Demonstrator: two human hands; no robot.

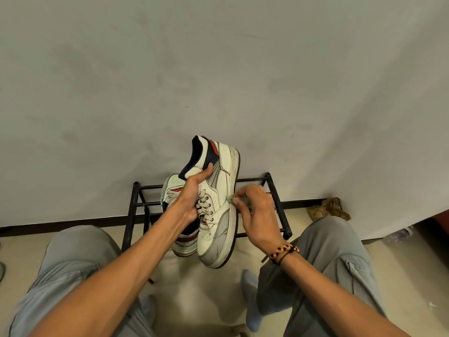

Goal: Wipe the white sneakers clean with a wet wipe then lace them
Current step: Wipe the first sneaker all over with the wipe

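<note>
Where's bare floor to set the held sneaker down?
Free: the tan floor between the knees, below the held sneaker. Crowded: the black rack behind, where the second sneaker sits; a brown rag lies right of it.

A home, likely an entryway corner: a low black metal shoe rack [277, 205] stands against a plain scuffed wall [218, 69] on a pale tiled floor [206, 288], with a crumpled cloth [328, 209] beside it.
</note>
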